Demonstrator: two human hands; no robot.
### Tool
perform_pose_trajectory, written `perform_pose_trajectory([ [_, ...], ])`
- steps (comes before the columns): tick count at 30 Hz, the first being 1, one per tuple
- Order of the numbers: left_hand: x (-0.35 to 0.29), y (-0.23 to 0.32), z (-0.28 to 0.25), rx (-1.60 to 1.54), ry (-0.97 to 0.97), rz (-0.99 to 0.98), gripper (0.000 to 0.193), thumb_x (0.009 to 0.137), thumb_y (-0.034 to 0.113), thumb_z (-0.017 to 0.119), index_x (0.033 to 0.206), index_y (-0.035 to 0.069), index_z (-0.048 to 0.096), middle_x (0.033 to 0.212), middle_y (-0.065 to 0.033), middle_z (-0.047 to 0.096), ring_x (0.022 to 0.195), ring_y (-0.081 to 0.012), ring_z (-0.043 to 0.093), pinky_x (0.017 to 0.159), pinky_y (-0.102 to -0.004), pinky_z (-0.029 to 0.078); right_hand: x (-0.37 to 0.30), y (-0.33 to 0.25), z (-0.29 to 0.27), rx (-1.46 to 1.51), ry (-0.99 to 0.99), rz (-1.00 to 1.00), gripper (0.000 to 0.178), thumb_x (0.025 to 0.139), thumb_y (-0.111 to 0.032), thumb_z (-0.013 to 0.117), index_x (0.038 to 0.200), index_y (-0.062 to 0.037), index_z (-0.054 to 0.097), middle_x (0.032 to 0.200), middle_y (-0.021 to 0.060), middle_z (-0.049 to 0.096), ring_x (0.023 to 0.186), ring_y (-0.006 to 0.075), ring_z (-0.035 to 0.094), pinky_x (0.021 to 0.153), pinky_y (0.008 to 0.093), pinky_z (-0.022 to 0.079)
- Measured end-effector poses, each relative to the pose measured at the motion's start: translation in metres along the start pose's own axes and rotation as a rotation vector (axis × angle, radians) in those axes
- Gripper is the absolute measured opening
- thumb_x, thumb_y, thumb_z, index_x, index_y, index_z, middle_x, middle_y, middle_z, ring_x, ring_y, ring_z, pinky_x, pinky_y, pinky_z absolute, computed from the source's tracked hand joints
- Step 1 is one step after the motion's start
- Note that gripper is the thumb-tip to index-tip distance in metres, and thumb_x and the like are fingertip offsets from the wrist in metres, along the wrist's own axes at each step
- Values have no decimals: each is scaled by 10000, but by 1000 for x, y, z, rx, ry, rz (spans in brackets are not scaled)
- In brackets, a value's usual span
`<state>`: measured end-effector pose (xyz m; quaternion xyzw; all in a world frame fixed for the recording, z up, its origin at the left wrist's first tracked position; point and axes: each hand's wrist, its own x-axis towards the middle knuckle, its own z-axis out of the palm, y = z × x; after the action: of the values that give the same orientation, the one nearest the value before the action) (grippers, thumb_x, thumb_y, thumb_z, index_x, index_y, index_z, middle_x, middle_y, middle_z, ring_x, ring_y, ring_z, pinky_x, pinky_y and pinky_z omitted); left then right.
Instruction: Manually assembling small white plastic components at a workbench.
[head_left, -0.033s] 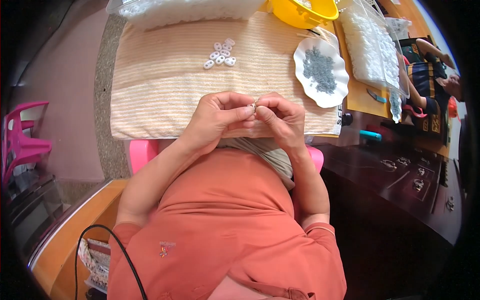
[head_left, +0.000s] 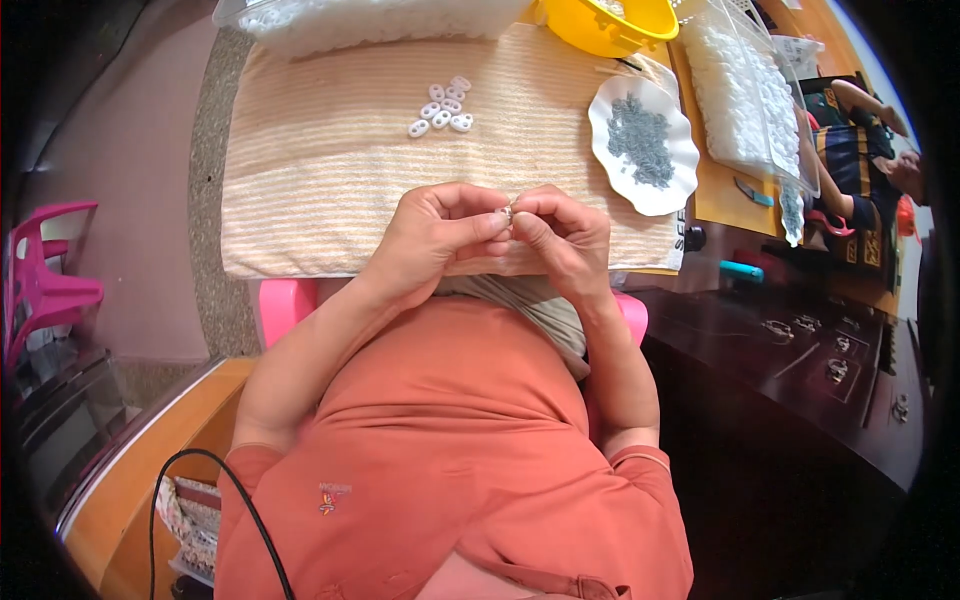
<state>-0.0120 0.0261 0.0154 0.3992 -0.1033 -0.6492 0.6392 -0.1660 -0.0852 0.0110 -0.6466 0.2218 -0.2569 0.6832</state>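
My left hand (head_left: 435,235) and my right hand (head_left: 565,240) meet fingertip to fingertip over the near edge of a striped towel (head_left: 330,190). Both are closed in a pinch around one small pale piece (head_left: 509,212), too small and too covered by fingers to name. Beyond my left hand, several white oval pieces (head_left: 441,119) with two dark holes each lie in a loose cluster on the towel. To the right of my right hand sits a white wavy-rimmed plate (head_left: 605,165) with a heap of small grey-blue pieces (head_left: 642,140) on it.
A clear bin (head_left: 375,45) of white pieces stands at the far edge, beside a yellow basin (head_left: 600,35). Another clear bin (head_left: 740,90) of white pieces is on the right, near a blue-handled knife (head_left: 753,192). A person (head_left: 865,150) sits at far right; a pink stool (head_left: 55,275) stands left.
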Motion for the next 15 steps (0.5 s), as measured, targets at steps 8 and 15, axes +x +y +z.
perform_pose_trajectory([
  [8, 2, -3, -5, -3, -15, 9, 192, 879, 42, 660, 1061, -13, 634, 923, -89, 679, 824, -134, 664, 750, -252, 576, 0, 9, -4, -101, -35, -59, 112, 907, 12, 611, 1008, 42, 651, 989, 78, 637, 879, 113, 601, 779, 223, 483],
  [15, 3, -3, -6, -15, 13, 9, 212, 883, 33, 649, 1087, -20, 624, 957, -93, 674, 841, -145, 667, 770, -266, 582, -3, 11, -2, 70, 22, 72, 103, 903, 26, 611, 999, 24, 647, 973, 51, 637, 886, 99, 598, 782, 223, 492],
])
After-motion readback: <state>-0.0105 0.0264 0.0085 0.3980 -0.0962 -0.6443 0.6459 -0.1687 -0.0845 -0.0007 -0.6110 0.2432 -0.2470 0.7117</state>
